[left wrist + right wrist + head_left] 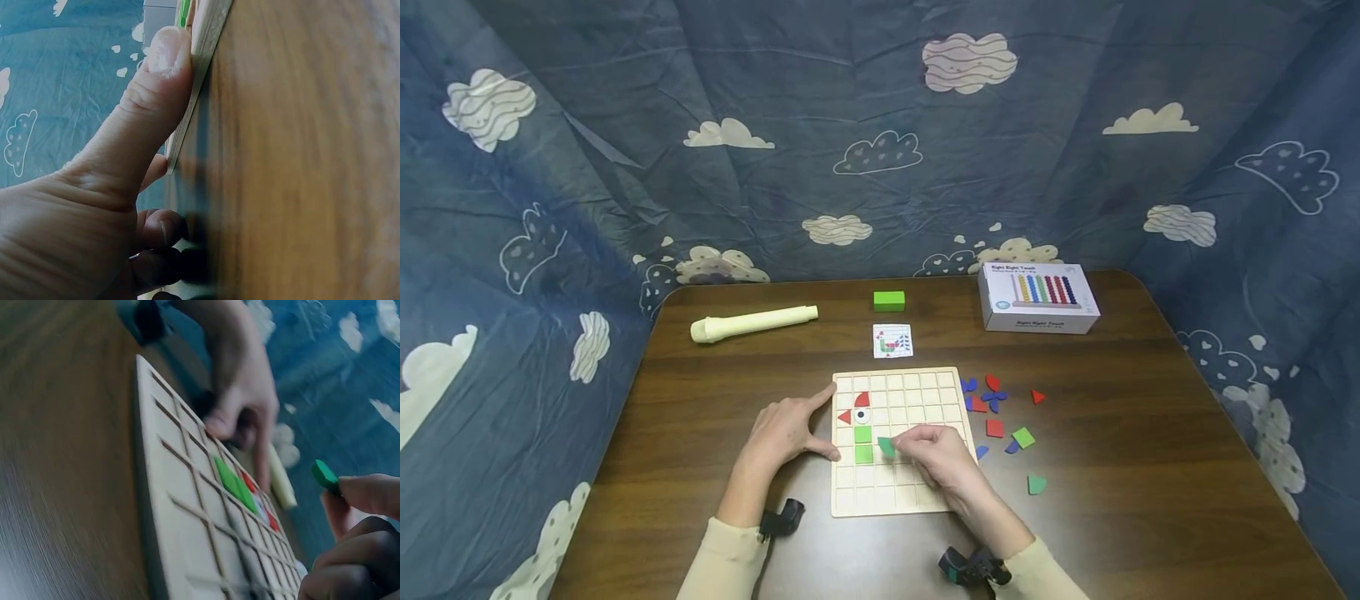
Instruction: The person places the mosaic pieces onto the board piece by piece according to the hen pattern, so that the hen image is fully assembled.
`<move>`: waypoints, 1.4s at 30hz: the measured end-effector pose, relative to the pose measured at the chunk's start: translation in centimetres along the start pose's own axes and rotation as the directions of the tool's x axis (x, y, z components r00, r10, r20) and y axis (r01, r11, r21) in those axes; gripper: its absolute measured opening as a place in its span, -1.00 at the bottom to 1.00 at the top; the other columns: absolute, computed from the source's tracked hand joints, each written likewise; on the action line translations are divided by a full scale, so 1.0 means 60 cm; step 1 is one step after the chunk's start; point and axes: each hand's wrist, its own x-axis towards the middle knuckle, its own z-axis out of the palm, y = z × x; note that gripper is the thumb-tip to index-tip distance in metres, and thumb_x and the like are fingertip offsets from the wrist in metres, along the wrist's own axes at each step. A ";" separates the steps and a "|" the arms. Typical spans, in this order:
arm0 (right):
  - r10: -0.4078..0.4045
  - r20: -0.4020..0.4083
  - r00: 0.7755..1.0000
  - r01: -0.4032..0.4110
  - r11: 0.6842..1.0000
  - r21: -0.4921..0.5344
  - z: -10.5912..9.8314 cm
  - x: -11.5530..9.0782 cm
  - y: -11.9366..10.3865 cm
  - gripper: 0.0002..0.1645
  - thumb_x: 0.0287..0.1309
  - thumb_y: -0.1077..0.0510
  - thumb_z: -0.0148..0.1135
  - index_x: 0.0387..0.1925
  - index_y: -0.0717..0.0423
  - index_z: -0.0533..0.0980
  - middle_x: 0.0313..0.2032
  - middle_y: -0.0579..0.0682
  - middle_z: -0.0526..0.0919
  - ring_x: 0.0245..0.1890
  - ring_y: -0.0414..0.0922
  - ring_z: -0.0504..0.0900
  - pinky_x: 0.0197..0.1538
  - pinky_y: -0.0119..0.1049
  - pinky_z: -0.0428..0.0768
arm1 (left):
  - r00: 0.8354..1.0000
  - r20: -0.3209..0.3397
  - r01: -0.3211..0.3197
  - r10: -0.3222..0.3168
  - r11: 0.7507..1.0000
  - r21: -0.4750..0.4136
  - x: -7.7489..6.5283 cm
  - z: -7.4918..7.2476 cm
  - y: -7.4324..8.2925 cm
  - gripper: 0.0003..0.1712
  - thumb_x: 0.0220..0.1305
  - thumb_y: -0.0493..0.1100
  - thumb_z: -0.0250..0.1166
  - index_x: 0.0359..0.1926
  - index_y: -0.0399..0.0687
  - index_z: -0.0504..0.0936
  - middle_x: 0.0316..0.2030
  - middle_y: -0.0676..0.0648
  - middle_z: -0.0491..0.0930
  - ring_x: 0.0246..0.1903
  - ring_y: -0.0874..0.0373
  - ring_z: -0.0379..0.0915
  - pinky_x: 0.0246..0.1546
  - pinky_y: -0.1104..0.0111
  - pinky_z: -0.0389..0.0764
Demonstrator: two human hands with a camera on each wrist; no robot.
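Note:
A wooden grid board lies on the table. My left hand steadies its left edge, thumb and index finger spread along the side; the left wrist view shows the thumb pressed to that edge. Between thumb and index finger my right hand pinches a dark green rounded tile, held above the board in the right wrist view. On the board sit a red quarter-circle tile, a red triangle tile, a white tile with a black dot and two light green square tiles.
Right of the board lie loose blue and red tiles, a red square tile, a light green square tile and another dark green tile. Behind stand a pattern card, a green block, a cream stick and a white box.

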 end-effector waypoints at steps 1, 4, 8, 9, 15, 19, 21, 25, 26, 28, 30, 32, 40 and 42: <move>-0.004 0.006 1.000 0.004 1.000 -0.025 0.009 0.000 0.002 -0.82 0.18 0.23 0.43 -0.33 0.35 0.74 -0.66 -0.21 0.59 -0.79 -0.34 0.11 -0.68 -0.46 0.11 | 1.000 -0.002 -0.003 0.003 1.000 -0.001 0.000 0.000 0.000 0.43 -0.41 0.52 0.65 0.60 0.33 0.35 0.25 -0.10 0.72 -0.23 0.07 0.61 -0.32 0.20 0.56; -0.011 0.006 1.000 0.011 0.993 -0.119 0.028 -0.003 0.009 -0.80 0.13 0.18 0.47 -0.37 0.31 0.75 -0.58 -0.18 0.64 -0.70 -0.31 0.22 -0.62 -0.44 0.17 | 1.000 -0.001 -0.006 0.006 1.000 -0.005 0.000 0.001 0.001 0.43 -0.40 0.51 0.65 0.60 0.33 0.36 0.24 -0.11 0.73 -0.25 0.08 0.59 -0.31 0.20 0.56; -0.036 0.006 0.999 0.036 0.966 -0.257 0.043 -0.008 0.018 -0.75 0.08 0.10 0.50 -0.42 0.25 0.77 -0.50 -0.09 0.71 -0.53 -0.22 0.44 -0.50 -0.40 0.35 | 1.000 0.002 -0.003 0.003 1.000 -0.008 0.002 -0.001 0.001 0.43 -0.40 0.51 0.65 0.60 0.33 0.35 0.24 -0.11 0.73 -0.29 0.09 0.54 -0.30 0.19 0.56; -0.046 0.007 0.999 0.046 0.956 -0.290 0.045 -0.008 0.020 -0.75 0.08 0.08 0.49 -0.43 0.24 0.77 -0.45 -0.06 0.76 -0.49 -0.19 0.49 -0.46 -0.38 0.39 | 1.000 0.002 -0.001 0.001 1.000 -0.008 0.002 -0.001 0.002 0.43 -0.39 0.51 0.66 0.60 0.32 0.35 0.24 -0.12 0.73 -0.29 0.09 0.53 -0.30 0.19 0.56; -0.109 -0.020 0.994 0.089 0.891 -0.446 0.055 -0.009 0.027 -0.79 0.06 0.07 0.50 -0.54 0.11 0.76 -0.60 -0.10 0.73 -0.57 -0.20 0.43 -0.47 -0.36 0.32 | 1.000 0.003 0.000 0.000 1.000 -0.015 0.001 -0.004 0.003 0.42 -0.39 0.49 0.67 0.60 0.31 0.36 0.21 -0.13 0.74 -0.34 0.08 0.47 -0.35 0.24 0.50; -0.148 -0.020 0.989 0.117 0.851 -0.512 0.060 -0.009 0.030 -0.80 0.07 0.08 0.48 -0.57 0.08 0.73 -0.71 -0.17 0.63 -0.67 -0.25 0.35 -0.51 -0.38 0.28 | 1.000 0.007 0.000 0.000 1.000 -0.016 0.000 -0.003 0.004 0.42 -0.38 0.49 0.67 0.60 0.30 0.36 0.22 -0.13 0.74 -0.31 0.09 0.51 -0.33 0.24 0.50; -0.160 -0.019 0.987 0.126 0.837 -0.532 0.061 -0.009 0.032 -0.80 0.07 0.09 0.48 -0.58 0.06 0.71 -0.73 -0.20 0.59 -0.70 -0.27 0.33 -0.55 -0.39 0.26 | 1.000 0.006 0.001 0.000 1.000 -0.018 0.000 -0.002 0.003 0.41 -0.38 0.48 0.67 0.60 0.31 0.36 0.21 -0.12 0.75 -0.33 0.08 0.50 -0.36 0.25 0.48; -0.193 0.004 0.981 0.163 0.817 -0.553 0.059 -0.009 0.033 -0.85 0.09 0.10 0.47 -0.50 0.07 0.73 -0.76 -0.24 0.49 -0.72 -0.29 0.29 -0.59 -0.42 0.21 | 1.000 0.001 -0.008 0.008 1.000 -0.016 0.001 -0.002 0.002 0.40 -0.37 0.48 0.67 0.59 0.30 0.37 0.17 -0.13 0.77 -0.38 0.09 0.43 -0.41 0.29 0.40; -0.210 0.018 0.978 0.184 0.808 -0.559 0.058 -0.009 0.033 -0.87 0.11 0.10 0.47 -0.45 0.07 0.74 -0.76 -0.24 0.45 -0.73 -0.30 0.27 -0.60 -0.42 0.18 | 1.000 -0.001 -0.009 0.009 1.000 -0.016 0.001 -0.001 0.002 0.40 -0.37 0.48 0.68 0.59 0.30 0.37 0.17 -0.13 0.77 -0.39 0.09 0.42 -0.42 0.29 0.39; -0.253 0.060 0.966 0.240 0.777 -0.582 0.057 -0.009 0.034 -0.89 0.15 0.10 0.49 -0.34 0.06 0.76 -0.77 -0.26 0.38 -0.73 -0.31 0.24 -0.61 -0.44 0.16 | 1.000 -0.002 -0.010 0.010 1.000 -0.013 0.001 -0.001 0.001 0.40 -0.38 0.48 0.68 0.59 0.30 0.38 0.17 -0.13 0.77 -0.39 0.09 0.42 -0.42 0.29 0.40; -0.293 0.107 0.950 0.295 0.736 -0.609 0.055 -0.010 0.035 -0.87 0.18 0.09 0.52 -0.25 0.03 0.78 -0.77 -0.27 0.32 -0.73 -0.33 0.21 -0.62 -0.45 0.13 | 1.000 0.001 -0.009 0.009 1.000 -0.010 0.000 -0.001 0.001 0.40 -0.38 0.48 0.67 0.59 0.30 0.38 0.18 -0.12 0.76 -0.38 0.10 0.42 -0.41 0.28 0.41; -0.317 0.150 0.936 0.338 0.698 -0.631 0.054 -0.010 0.036 -0.86 0.18 0.09 0.54 -0.21 -0.01 0.80 -0.76 -0.29 0.30 -0.73 -0.35 0.20 -0.61 -0.46 0.13 | 1.000 0.002 -0.007 0.007 1.000 -0.011 0.000 -0.002 0.001 0.40 -0.38 0.48 0.68 0.59 0.31 0.38 0.19 -0.13 0.76 -0.38 0.09 0.43 -0.41 0.27 0.43; -0.363 0.187 0.913 0.381 0.589 -0.712 0.058 -0.009 0.039 -0.83 0.18 0.07 0.55 -0.17 -0.07 0.82 -0.76 -0.33 0.22 -0.68 -0.35 0.09 -0.55 -0.43 0.14 | 1.000 0.006 -0.004 0.004 1.000 -0.003 0.001 -0.003 0.001 0.40 -0.37 0.49 0.67 0.59 0.31 0.37 0.20 -0.12 0.75 -0.36 0.10 0.46 -0.37 0.26 0.47; -0.391 0.182 0.902 0.389 0.557 -0.734 0.061 -0.010 0.040 -0.82 0.14 0.08 0.57 -0.19 -0.05 0.81 -0.77 -0.34 0.19 -0.69 -0.35 0.08 -0.56 -0.43 0.13 | 1.000 0.004 -0.006 0.006 1.000 -0.002 0.001 -0.003 0.000 0.40 -0.37 0.49 0.67 0.59 0.31 0.38 0.19 -0.12 0.76 -0.36 0.09 0.46 -0.39 0.25 0.46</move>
